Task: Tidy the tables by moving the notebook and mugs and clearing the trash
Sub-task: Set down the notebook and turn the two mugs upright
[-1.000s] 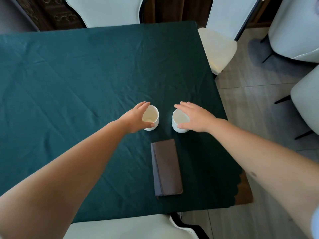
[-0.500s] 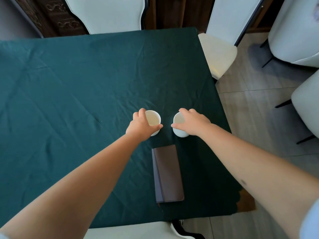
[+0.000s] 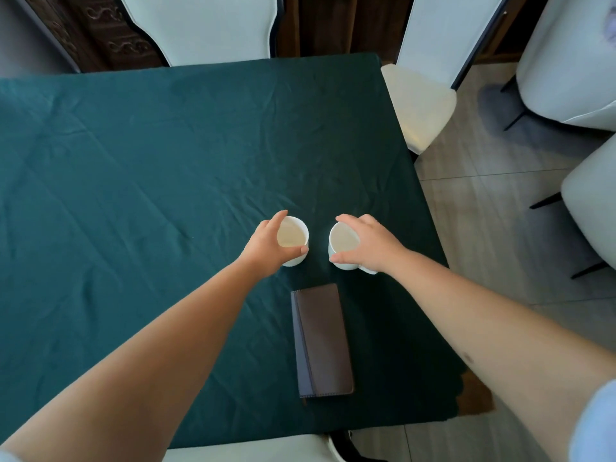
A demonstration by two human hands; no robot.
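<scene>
We reach over the bench, draped in a dark green wrinkled cloth, with both bare arms at once. On the left, our left hand has changed from a flat hover a second ago to a wrap around the left white round ceramic mug: thumb on the near side of the wall, fingers curled round the far side, the grip clamped on it. The mug appears to sit on the cloth, upright, and looks empty.

Just beside it to the right, apart by a strip of green, stands the right white round ceramic mug, also upright. Our right hand, which lay spread over its rim a second ago, now clasps it from the right, thumb at the near wall and fingers arched over the far rim, the grip clamped on that mug too. A white bit below the wrist may be its handle; we cannot tell.

Nearer us, towards the bench's near right corner, the slim brown leather-covered closed notebook lies flat, untouched and well clear of both mugs.

We judge both holds are now set, so lifting the pair off the bench comes next; notebook and trash remain to be dealt with. No trash shows here.
</scene>
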